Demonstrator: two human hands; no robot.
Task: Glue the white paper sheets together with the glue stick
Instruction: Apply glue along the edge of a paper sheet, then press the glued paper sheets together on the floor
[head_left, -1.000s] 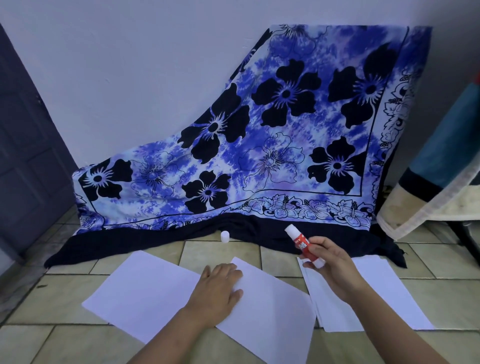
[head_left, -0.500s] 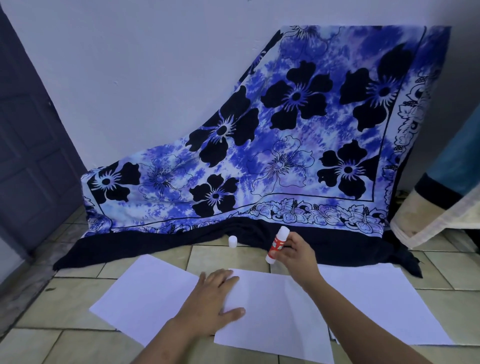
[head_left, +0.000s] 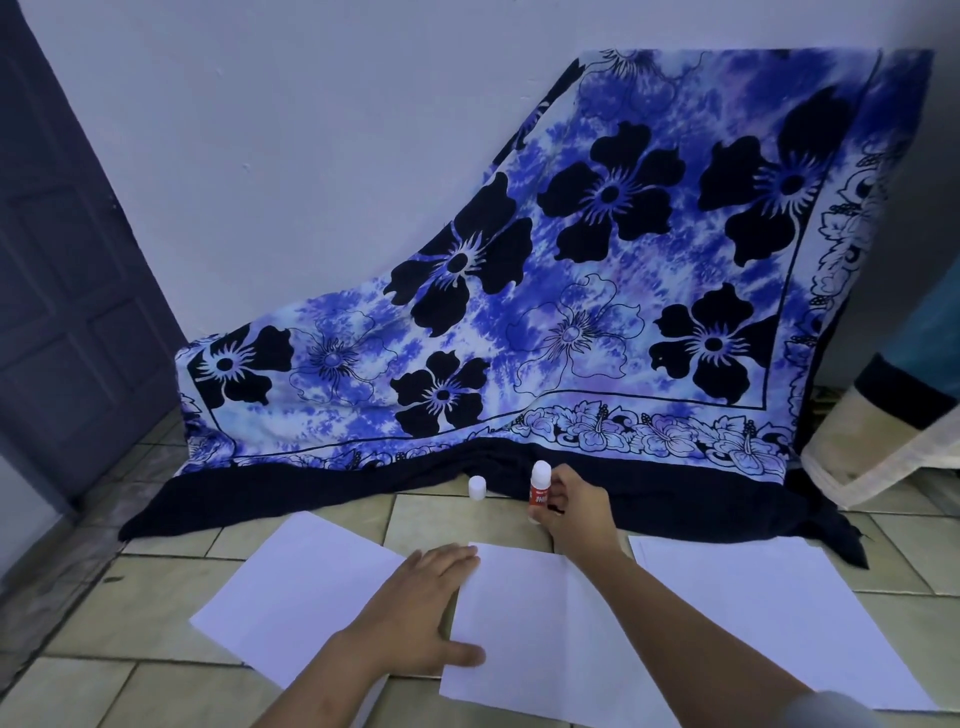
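Note:
Two white paper sheets overlap on the tiled floor: a left sheet and a middle sheet lying partly over it. My left hand presses flat on their overlap. My right hand holds the red-and-white glue stick upright just beyond the middle sheet's far edge, base down near the floor. The stick's white cap stands alone on a tile to its left. More white sheets lie at the right.
A blue floral cloth drapes from the wall down to the floor behind the papers, its dark hem touching the tiles. A dark door is at the left. Folded fabric hangs at the right.
My right hand carried the glue stick from above the right-hand sheets leftward and forward, turning it upright near the cap. My left hand stayed pressed on the overlapped sheets.

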